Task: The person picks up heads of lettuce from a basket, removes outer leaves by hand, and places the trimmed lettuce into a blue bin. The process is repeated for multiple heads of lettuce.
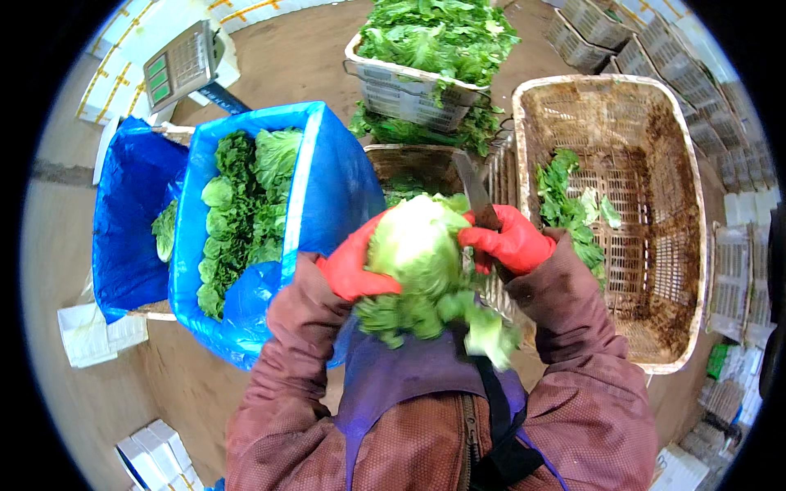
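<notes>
A head of lettuce (417,251) is held in front of my chest, its pale side up and looser green leaves hanging toward me. My left hand (359,261), in a red glove, grips it from the left. In my right hand (509,241), also red-gloved, is a knife (474,184) with its blade pointing up and away. The right fingertips are at the lettuce's right edge. A detached-looking leaf (488,337) hangs blurred at the lower right; whether it is still joined, I cannot tell.
At left stands a crate lined with blue plastic (338,166), packed with lettuce (233,215); another blue-lined crate (129,215) adjoins it. A dirty plastic crate (675,245) at right holds loose leaves (571,215). Ahead are a heaped leaf crate (405,98) and a digital scale (178,67).
</notes>
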`<state>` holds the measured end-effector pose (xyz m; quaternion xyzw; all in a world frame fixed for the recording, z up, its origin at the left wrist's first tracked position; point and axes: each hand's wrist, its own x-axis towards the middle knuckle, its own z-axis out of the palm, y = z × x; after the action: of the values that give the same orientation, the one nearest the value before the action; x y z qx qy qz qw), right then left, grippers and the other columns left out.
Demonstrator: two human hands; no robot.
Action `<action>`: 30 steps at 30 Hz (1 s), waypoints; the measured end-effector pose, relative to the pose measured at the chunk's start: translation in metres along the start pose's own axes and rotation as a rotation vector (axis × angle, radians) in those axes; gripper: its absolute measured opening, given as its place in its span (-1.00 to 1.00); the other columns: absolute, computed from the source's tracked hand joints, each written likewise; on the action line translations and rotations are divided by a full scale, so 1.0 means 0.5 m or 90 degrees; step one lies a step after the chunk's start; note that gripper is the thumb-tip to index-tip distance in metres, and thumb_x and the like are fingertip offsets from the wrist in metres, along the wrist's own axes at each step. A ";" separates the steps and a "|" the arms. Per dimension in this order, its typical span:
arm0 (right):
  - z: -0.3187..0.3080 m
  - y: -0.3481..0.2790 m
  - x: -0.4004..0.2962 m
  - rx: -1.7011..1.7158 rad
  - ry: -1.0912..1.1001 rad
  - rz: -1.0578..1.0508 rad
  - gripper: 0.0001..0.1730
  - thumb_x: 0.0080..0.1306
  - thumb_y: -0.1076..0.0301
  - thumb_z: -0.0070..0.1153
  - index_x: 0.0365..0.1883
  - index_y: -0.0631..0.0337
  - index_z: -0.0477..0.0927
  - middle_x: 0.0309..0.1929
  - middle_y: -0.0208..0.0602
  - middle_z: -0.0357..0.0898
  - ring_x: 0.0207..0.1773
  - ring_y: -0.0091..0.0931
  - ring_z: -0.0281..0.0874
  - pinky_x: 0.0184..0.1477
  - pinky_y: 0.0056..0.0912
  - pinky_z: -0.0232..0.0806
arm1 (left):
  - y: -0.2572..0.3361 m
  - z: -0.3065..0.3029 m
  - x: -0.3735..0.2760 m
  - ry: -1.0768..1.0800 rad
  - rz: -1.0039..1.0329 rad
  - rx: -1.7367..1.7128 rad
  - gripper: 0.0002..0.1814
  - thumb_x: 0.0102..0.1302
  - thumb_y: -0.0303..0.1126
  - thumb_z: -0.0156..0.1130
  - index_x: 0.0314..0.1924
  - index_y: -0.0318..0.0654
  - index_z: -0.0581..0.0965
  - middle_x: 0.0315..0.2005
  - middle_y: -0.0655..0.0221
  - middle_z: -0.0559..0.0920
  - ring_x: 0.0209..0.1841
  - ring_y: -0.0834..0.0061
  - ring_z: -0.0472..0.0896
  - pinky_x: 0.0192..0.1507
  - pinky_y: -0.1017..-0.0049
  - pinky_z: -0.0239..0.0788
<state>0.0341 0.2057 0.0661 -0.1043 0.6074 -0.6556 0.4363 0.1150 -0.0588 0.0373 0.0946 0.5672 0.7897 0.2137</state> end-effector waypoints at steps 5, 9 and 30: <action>0.002 -0.024 0.061 -0.030 0.009 -0.055 -0.74 0.33 0.26 0.16 -0.10 0.22 0.62 -0.48 -0.49 0.52 -0.59 -0.61 0.46 -0.54 -0.52 0.33 | 0.052 -0.079 -0.045 -0.050 -0.096 -0.041 0.12 -0.02 0.03 0.53 0.40 -0.31 0.13 0.28 0.32 0.37 0.29 0.44 0.34 0.32 0.32 0.15; -0.015 -0.032 0.142 -0.300 0.103 -0.247 -0.60 0.28 0.26 0.24 0.04 0.25 0.57 -0.15 -0.31 0.64 -0.28 -0.52 0.58 -0.23 -0.46 0.44 | 0.000 -0.164 -0.101 -0.065 -0.110 -0.062 -0.18 0.16 -0.18 0.45 0.34 -0.26 0.28 0.24 0.31 0.44 0.23 0.44 0.42 0.30 0.30 0.22; 0.134 0.085 0.160 -0.009 -0.151 0.052 -0.65 0.34 0.17 0.16 -0.04 0.25 0.57 -0.40 -0.48 0.54 -0.46 -0.64 0.42 -0.43 -0.50 0.31 | -0.103 0.011 -0.175 0.170 -0.106 -0.378 -0.38 0.34 -0.25 0.22 0.35 -0.22 0.29 0.20 0.35 0.47 0.18 0.49 0.47 0.25 0.40 0.29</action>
<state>0.0497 0.1074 0.0132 -0.1595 0.5603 -0.6159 0.5304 0.2068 -0.0795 -0.0009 -0.1228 0.3414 0.9057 0.2191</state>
